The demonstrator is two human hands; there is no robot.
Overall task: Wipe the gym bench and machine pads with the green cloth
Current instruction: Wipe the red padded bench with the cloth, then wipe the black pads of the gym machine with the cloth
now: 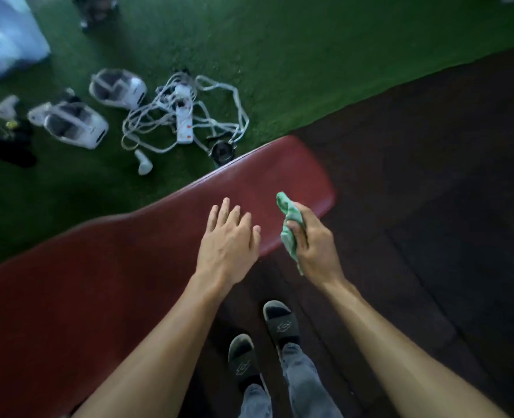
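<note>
A long dark-red padded gym bench (105,282) runs from the lower left up to a rounded end at centre right. My right hand (314,245) is closed around a bunched green cloth (289,227), held just above the bench's near edge close to that rounded end. My left hand (230,239) hovers over the pad beside it, palm down, fingers spread, holding nothing. I cannot tell whether the cloth touches the pad.
Beyond the bench, green turf holds a tangle of white cables with a power strip (185,116), two white devices (77,123), a small black round object (222,150) and a pale blue box (5,34). Dark floor mats (430,191) lie to the right. My sandalled feet (277,321) stand beside the bench.
</note>
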